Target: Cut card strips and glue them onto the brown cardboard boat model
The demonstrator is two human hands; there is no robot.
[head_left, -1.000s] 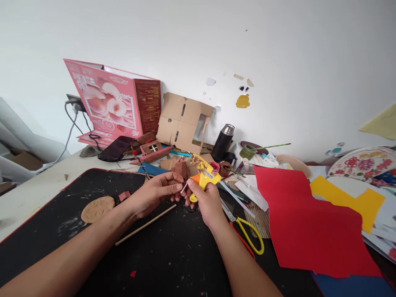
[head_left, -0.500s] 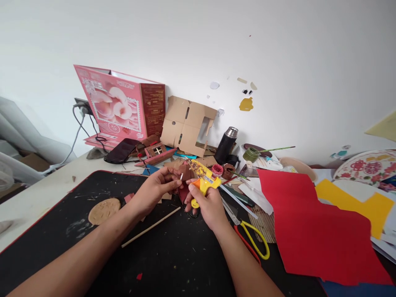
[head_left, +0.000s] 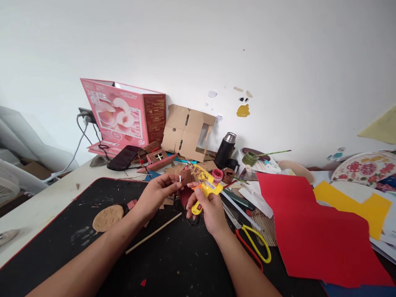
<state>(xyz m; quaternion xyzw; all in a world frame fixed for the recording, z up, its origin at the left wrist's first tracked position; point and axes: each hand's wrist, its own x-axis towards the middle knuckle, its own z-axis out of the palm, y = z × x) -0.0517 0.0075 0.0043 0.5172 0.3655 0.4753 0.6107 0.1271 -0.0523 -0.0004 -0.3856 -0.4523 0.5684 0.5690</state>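
My right hand (head_left: 210, 208) is wrapped round a yellow hot glue gun (head_left: 208, 180), its stained nozzle pointing up and to the left. Between the fingertips of my left hand (head_left: 159, 190) is a small reddish-brown piece (head_left: 186, 177) that looks like painted cardboard. A small white bit shows at those fingertips; I cannot tell what it is. The nozzle is close to the brown piece, and whether they touch is unclear. Below, partly hidden between my hands, is a dark red piece (head_left: 185, 196). A thin wooden stick (head_left: 154, 233) lies on the black mat in front.
Scissors (head_left: 252, 241) and red felt-like sheet (head_left: 315, 227) lie to the right. Behind stand a black thermos (head_left: 225, 150), paint jars (head_left: 249, 159) and a cardboard sheet (head_left: 188, 132). A small painted house-like model (head_left: 156, 157), phone (head_left: 123, 157) and pink box (head_left: 120, 111) are back left. A round disc (head_left: 108, 218) sits left.
The view has shifted slightly, so the scene sits lower in the picture. The glue gun has turned a little, baring more of its handle. Both hands keep their hold.
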